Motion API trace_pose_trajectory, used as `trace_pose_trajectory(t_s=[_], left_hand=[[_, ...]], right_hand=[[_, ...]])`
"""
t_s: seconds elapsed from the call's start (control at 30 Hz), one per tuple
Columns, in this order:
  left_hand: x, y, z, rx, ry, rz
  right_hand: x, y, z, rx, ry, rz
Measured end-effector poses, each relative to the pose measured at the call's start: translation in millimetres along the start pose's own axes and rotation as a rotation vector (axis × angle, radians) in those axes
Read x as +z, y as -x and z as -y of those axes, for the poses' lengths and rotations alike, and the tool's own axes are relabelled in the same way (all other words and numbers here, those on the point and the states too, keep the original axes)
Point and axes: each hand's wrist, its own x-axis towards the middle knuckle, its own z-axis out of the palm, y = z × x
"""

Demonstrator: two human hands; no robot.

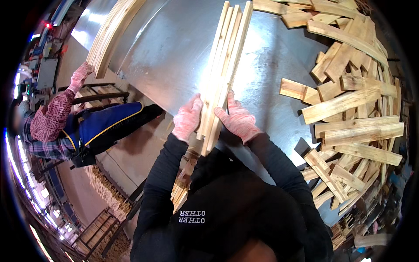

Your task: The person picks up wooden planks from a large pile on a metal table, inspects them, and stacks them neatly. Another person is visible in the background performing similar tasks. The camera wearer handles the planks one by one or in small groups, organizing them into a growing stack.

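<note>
A bundle of several long, pale wooden slats (pixel 224 65) lies lengthwise in front of me over the metal table, its near ends uneven and reaching past the table edge toward my body. My left hand (pixel 188 118), in a pink and white knit glove, presses on the bundle's left side. On the opposite side my right hand (pixel 239 118), gloved alike, grips it with the thumb toward the top and fingers along the side. Both hands are closed on the slats near their close end. Fingers under the wood are partly hidden.
Loose wooden boards (pixel 353 96) lie in a tangled pile along the right of the shiny metal table (pixel 161 56). At left, a co-worker's gloved hand (pixel 80 76) touches another stack of slats (pixel 115 32). Racks with wood pieces (pixel 109 192) stand lower left.
</note>
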Motion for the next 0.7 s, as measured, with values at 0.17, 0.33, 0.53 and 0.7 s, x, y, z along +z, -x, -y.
trace_pose_trajectory(t_s=[0.17, 0.33, 0.53, 0.7], left_hand=[[29, -7, -17, 0.082, -0.491, -0.311], [28, -7, -2, 0.388, -0.459, -0.504], [-81, -20, 11, 0.204, -0.778, -0.546], [-92, -57, 56, 0.225, -0.919, -0.458]], right_hand=[[-35, -5, -6, -0.194, 0.008, 0.096], [-121, 45, -176, 0.243, 0.365, -0.874], [-155, 122, -211, 0.994, 0.525, -1.119], [-150, 130, -219, 0.808, 0.376, -1.061]])
